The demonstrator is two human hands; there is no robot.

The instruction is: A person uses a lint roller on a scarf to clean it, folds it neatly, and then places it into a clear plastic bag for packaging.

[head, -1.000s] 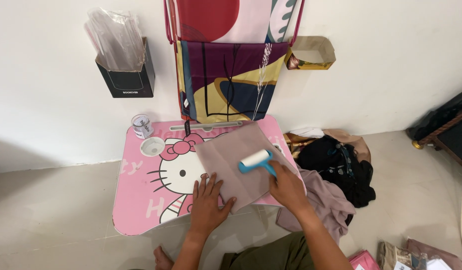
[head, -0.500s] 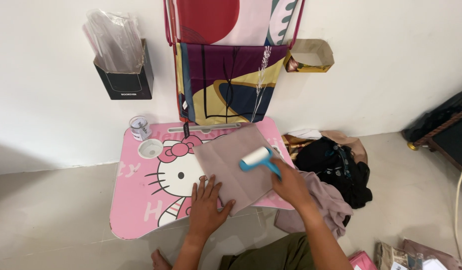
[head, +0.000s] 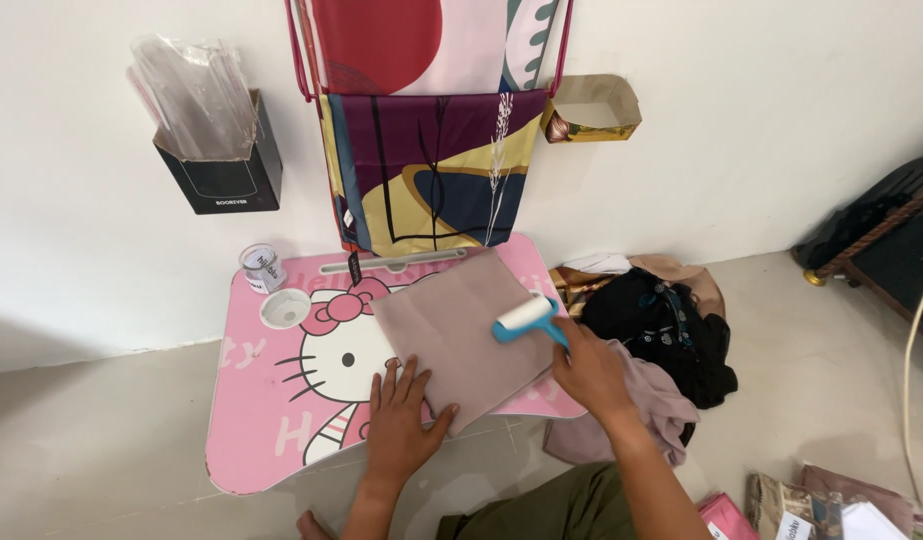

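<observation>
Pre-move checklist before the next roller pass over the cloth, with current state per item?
1. Left hand flat on the near corner of the folded mauve cloth, pinning it: ok.
2. Right hand gripping the blue handle of the lint roller: ok.
3. Roller head touching the cloth at its right edge: ok.
4. Cloth lying flat on the pink lap table, no visible wrinkles: ok.
5. Small jar and the round cup recess apart from the cloth: ok.
6. Lint left on the cloth or roller sheet: cannot tell.
</observation>
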